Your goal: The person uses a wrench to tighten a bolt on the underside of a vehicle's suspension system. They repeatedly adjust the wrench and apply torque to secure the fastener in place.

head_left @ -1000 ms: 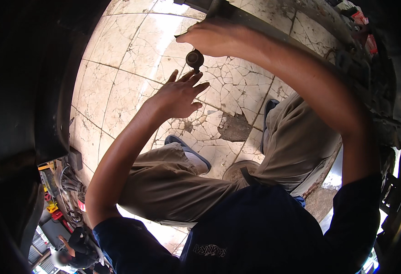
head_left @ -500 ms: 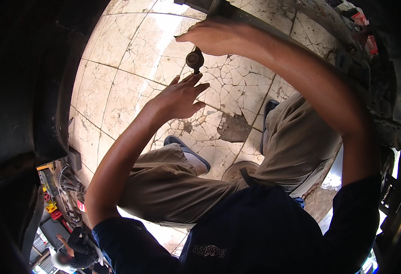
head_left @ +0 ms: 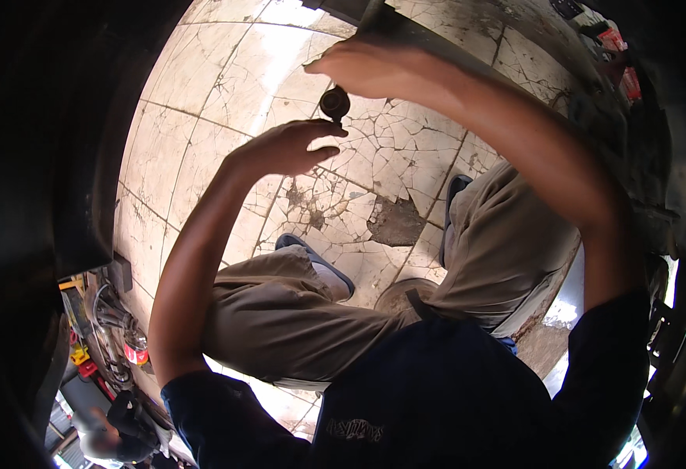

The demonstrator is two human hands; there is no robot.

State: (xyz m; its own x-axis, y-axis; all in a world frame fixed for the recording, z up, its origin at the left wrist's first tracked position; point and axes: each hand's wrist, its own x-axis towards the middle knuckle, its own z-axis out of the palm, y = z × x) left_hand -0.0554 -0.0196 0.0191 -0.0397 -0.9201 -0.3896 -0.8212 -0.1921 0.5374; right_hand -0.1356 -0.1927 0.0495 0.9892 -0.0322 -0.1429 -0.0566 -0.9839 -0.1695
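A dark, round metal part [head_left: 334, 102] with a ringed face hangs above the floor, a short stub at its lower end. My left hand [head_left: 284, 148] is just below it, fingers stretched out close together and thumb apart. Its fingertips are at the stub; whether they press on it I cannot tell. My right hand [head_left: 366, 69] reaches across from the right and lies over a dark metal bar [head_left: 372, 19], above the round part. The hand looks closed round the bar, one digit pointing left, while most of its fingers are hidden.
Cracked pale floor tiles [head_left: 194, 133] lie below, with a broken patch [head_left: 397, 221] between my sandalled feet. Dark machinery crowds both sides. At lower left are metal parts [head_left: 108, 324] and another person [head_left: 116, 434]; a red thing [head_left: 620, 62] stands at upper right.
My left hand has turned; its spread fingers have come together near the stub, and its wrist has moved up and left. My right hand has barely moved.
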